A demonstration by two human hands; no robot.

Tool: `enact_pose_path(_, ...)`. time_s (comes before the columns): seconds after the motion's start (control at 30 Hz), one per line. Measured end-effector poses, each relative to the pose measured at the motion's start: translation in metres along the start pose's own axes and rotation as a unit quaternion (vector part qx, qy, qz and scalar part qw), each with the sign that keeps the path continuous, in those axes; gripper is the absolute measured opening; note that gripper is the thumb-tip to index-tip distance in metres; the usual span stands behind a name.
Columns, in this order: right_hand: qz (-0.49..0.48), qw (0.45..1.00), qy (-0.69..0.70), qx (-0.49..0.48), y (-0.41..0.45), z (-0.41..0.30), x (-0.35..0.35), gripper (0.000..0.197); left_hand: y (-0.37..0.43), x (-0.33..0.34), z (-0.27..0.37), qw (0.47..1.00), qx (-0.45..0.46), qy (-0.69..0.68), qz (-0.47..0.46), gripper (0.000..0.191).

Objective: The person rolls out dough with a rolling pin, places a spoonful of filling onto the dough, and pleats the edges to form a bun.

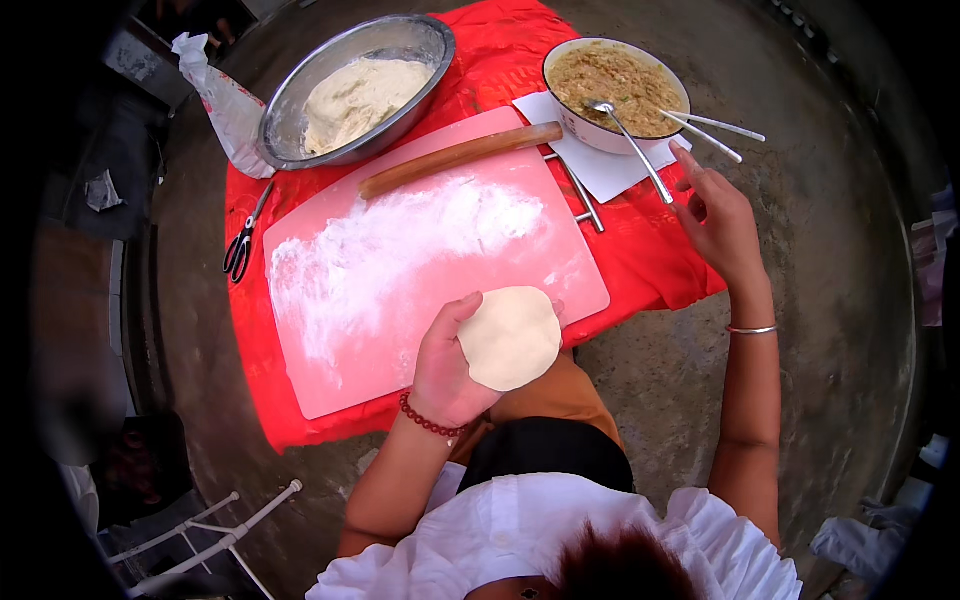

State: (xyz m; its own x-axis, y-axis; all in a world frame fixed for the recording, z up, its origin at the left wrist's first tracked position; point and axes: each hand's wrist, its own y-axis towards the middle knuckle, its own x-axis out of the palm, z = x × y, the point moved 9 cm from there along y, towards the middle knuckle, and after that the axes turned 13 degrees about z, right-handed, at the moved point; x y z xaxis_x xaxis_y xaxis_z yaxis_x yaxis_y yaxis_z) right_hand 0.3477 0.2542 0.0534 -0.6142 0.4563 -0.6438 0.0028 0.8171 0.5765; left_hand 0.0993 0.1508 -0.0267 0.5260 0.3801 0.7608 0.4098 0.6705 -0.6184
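A flat round dough wrapper point(511, 339) rests on the palm of my left hand point(453, 375), over the near edge of a pink board point(345, 382) dusted with flour. My right hand point(716, 217) is in the air, fingers apart, near the handle end of a metal spoon point(643, 161); no contact is plain. The spoon leans in a white enamel bowl point(600, 141) of minced filling point(611, 79). A pair of white chopsticks point(712, 139) pokes out over its right rim. A wooden rolling pin point(461, 160) lies across the board's far part.
At the far left a steel basin point(442, 56) holds a big lump of dough point(364, 97), beside a plastic bag point(232, 112). Scissors point(240, 247) lie left of the board on the red tablecloth point(251, 352). White paper point(600, 176) and a metal rack point(583, 196) are near the bowl.
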Motion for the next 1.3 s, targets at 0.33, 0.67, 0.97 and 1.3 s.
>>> enact_pose_path(0.33, 0.139, 0.967, 0.016, -0.213, 0.049, -0.041, 0.02, 0.025, 0.006, 0.006, -0.01, 1.0, -0.026, -0.004, 0.011, 0.07)
enact_pose_path(0.67, 0.105, 0.972, 0.045, -0.203, 0.052, -0.043, 0.042, 0.018, 0.006, -0.021, 0.002, 0.998, 0.008, 0.015, 0.054, 0.069)
enact_pose_path(0.97, 0.199, 0.967, 0.146, 0.055, 0.062, 0.01, 0.011, 0.022, 0.009, -0.021, 0.003, 1.0, 0.02, 0.008, 0.022, 0.068)
enact_pose_path(1.3, 0.18, 0.896, 0.324, 0.244, 0.044, 0.031, 0.032, 0.023, 0.005, -0.029, 0.006, 0.999, 0.019, -0.026, 0.015, 0.07)
